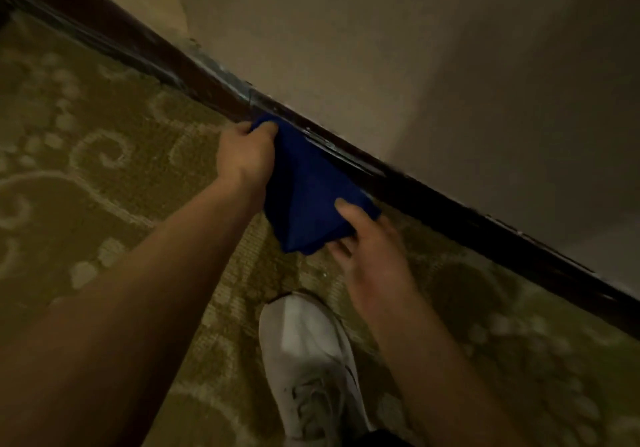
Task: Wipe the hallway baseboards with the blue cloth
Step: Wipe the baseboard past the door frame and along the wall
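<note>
The blue cloth point(311, 190) was held low against the dark baseboard point(450, 211), where the wall point(381, 48) met the patterned carpet point(86, 155). Its upper edge was seen touching the board's face, while its lower folds hung just above the carpet.

The cloth's upper corner was gripped by the left hand point(244, 155), with fingers curled over the fabric close to the board. Its lower right edge was pinched by the right hand point(367, 242), the thumb laid on top and the fingers tucked beneath. Between the 2 hands the cloth was stretched into a loose, draped sheet.

The cloth was judged to be light, soft and limp, with no stiffness of its own; it would sag and bunch wherever it was not supported. A bundled or folded pad under 1 palm was thought to give firmer contact than a slack sheet, and the corners were judged poor places for pressing. Slipping was judged unlikely, since fabric of this kind tends to drag on wood. Pale scuffs or dust were visible along the board's top edge, so the wiping was judged unfinished.

A white shoe point(311, 367) was planted on the carpet, near the board and below the hands.
</note>
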Tool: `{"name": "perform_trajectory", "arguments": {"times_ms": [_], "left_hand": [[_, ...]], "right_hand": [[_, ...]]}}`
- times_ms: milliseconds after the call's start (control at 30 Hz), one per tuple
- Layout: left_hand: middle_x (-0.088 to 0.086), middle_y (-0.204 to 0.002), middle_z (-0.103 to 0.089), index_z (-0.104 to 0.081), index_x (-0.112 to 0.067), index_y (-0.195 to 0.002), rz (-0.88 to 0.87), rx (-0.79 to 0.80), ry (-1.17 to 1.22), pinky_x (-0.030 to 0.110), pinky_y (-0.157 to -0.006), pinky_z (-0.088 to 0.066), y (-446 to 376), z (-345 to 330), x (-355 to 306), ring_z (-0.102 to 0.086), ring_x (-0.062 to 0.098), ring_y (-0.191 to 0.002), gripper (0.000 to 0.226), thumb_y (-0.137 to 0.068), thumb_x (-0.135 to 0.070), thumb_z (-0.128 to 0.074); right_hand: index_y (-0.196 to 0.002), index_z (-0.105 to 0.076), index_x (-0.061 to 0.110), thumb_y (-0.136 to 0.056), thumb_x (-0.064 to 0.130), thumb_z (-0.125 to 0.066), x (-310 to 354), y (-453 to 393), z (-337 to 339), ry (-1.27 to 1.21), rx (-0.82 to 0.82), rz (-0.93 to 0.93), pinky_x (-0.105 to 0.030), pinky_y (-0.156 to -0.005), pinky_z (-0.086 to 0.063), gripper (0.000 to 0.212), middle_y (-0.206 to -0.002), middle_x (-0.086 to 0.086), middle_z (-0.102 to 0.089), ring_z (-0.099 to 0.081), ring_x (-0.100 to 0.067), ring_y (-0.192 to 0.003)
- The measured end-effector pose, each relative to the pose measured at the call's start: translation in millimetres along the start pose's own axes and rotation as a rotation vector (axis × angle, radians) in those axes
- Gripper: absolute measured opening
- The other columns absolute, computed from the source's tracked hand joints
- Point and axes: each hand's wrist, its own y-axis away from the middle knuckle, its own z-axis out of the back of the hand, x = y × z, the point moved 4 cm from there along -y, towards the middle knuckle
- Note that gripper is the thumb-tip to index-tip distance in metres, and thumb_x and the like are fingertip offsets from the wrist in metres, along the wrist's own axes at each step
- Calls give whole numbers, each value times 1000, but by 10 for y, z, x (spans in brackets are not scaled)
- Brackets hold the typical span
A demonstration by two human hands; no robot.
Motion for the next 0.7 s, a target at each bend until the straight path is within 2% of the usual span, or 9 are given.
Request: {"name": "perform_trajectory", "arguments": {"times_ms": [100,167,233,333,400,500,567,633,700], "left_hand": [[4,-110,-60,-54,-12,-128,76,-94,135,36,-90,-50,-15,-236,44,-61,22,-100,35,-96,-25,-56],[-3,-96,-57,-56,-21,-102,44,-197,178,33,-87,-50,41,-348,54,-58,17,-90,6,-96,-22,-54],[-6,-82,-52,-45,-28,-75,-1,-283,162,35,-90,-51,117,-452,80,-56,20,-86,22,-95,-23,-54],[-6,-71,-51,-42,-25,-67,-73,-344,26,39,-84,-51,285,-671,177,-55,23,-79,28,-92,-25,-53],[-2,-69,-52,-47,-19,-70,-96,-288,-30,42,-77,-51,529,-841,279,-55,25,-72,24,-92,-26,-54],[5,-74,-59,-55,-15,-78,-76,-17,-99,49,-78,-54,731,-935,386,-61,33,-77,18,-89,-29,-55],[9,-83,-66,-55,-18,-74,-39,2,-49,52,-83,-55,540,-771,341,-66,35,-86,17,-82,-32,-57],[7,-84,-64,-51,-21,-72,26,-147,89,48,-89,-55,240,-542,227,-66,35,-95,17,-85,-26,-60],[3,-85,-61,-52,-19,-79,50,-258,149,39,-87,-53,42,-389,108,-64,30,-94,14,-91,-20,-59]], "right_hand": [[-117,-66,20,-86,12,-72,212,0,59,105,-11,92,-32,-91,-56,33,-115,-2,-73,-70,-16,-103],[-114,-67,23,-86,14,-72,334,-34,68,176,-14,137,-30,-91,-54,30,-112,3,-74,-70,-11,-101],[-122,-65,22,-83,18,-76,410,-62,105,185,-39,154,-32,-92,-54,41,-115,3,-73,-70,-13,-103],[-132,-60,18,-74,24,-80,443,-25,340,73,-198,148,-38,-86,-57,62,-122,-4,-70,-69,-22,-106],[-126,-64,14,-83,22,-71,448,47,588,-15,-316,181,-31,-70,-57,44,-116,-6,-72,-70,-23,-100],[-139,-53,13,-87,28,-68,384,175,784,-113,-447,195,-23,-56,-56,56,-125,-7,-67,-69,-24,-105],[-141,-50,13,-88,26,-68,329,160,659,-77,-402,193,-25,-63,-59,58,-128,-9,-65,-68,-23,-105],[-142,-48,11,-89,22,-69,285,63,406,37,-304,172,-32,-81,-59,58,-133,-8,-62,-66,-24,-111],[-138,-52,15,-89,21,-70,289,-52,108,116,-192,151,-30,-84,-58,53,-129,-4,-64,-67,-20,-109]]}}
